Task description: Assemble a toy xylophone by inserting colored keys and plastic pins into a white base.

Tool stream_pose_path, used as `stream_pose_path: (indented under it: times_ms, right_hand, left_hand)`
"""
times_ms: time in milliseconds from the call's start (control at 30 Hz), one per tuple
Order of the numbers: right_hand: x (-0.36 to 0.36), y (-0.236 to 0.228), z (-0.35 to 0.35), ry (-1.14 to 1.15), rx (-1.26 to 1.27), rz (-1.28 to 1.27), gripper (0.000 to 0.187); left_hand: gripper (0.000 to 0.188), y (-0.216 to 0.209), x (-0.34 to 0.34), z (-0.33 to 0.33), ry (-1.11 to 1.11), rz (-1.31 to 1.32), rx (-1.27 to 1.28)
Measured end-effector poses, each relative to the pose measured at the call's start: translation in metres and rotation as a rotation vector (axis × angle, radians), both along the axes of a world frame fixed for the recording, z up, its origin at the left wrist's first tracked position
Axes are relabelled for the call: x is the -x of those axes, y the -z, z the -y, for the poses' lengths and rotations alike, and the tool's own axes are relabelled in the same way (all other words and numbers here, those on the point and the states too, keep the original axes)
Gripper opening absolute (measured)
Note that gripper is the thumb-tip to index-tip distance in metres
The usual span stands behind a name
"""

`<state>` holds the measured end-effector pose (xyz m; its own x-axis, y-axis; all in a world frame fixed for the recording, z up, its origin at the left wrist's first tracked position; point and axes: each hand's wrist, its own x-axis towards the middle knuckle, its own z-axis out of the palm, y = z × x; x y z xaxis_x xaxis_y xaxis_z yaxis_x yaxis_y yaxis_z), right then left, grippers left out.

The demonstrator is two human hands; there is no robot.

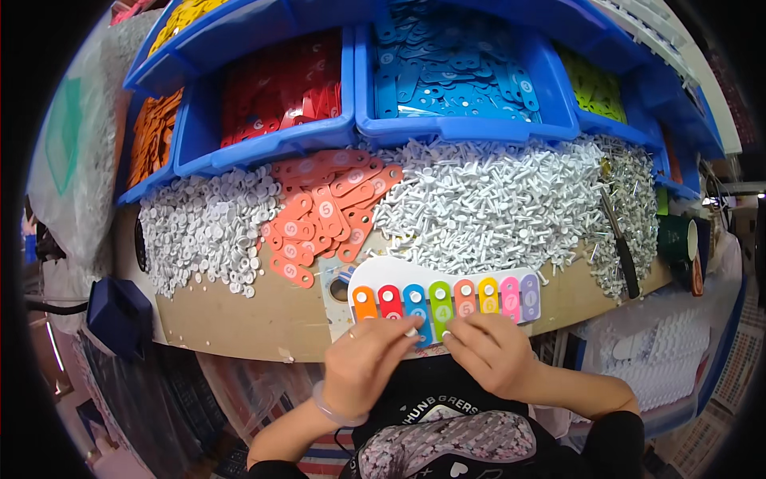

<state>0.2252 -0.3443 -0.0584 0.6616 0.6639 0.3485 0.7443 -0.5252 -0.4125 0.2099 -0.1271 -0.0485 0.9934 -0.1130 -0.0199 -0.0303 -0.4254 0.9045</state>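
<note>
A toy xylophone with a white base (384, 270) and a row of coloured key plates lies at the table's front edge. White round heads sit at the far ends of most plates. My left hand (361, 363) pinches a small white pin (412, 332) at the near end of the blue plate (415, 310). Beside it, my right hand (496, 355) has its fingertips closed on another white pin (447, 335) over the near end of the green plate (440, 305). My fingers cover the near ends of several other plates.
Behind the xylophone lie heaps of white pins (487, 211), white round caps (207, 227) and salmon plates (327, 211). A black-handled tool (625, 259) rests by metal screws (638, 191). Blue bins (471, 129) of coloured plates line the back; a dark mug (677, 239) stands right.
</note>
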Motion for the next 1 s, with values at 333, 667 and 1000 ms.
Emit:
stream_pose_path:
  times_ms: [333, 667, 1000]
  right_hand:
    - [-0.037, -0.007, 0.001, 0.142, -0.073, -0.132, 0.022]
    - [-0.116, 0.013, -0.074, 0.147, 0.308, 0.04, 0.014]
    - [-0.117, -0.007, -0.06, 0.395, -0.12, -0.285, 0.009]
  left_hand:
    - [0.035, 0.018, 0.024, 0.0, 0.088, 0.429, -0.56]
    - [0.041, 0.008, 0.022, -0.003, 0.212, 0.299, -0.623]
    - [0.012, 0.027, -0.124, -0.028, 0.201, 0.319, -0.755]
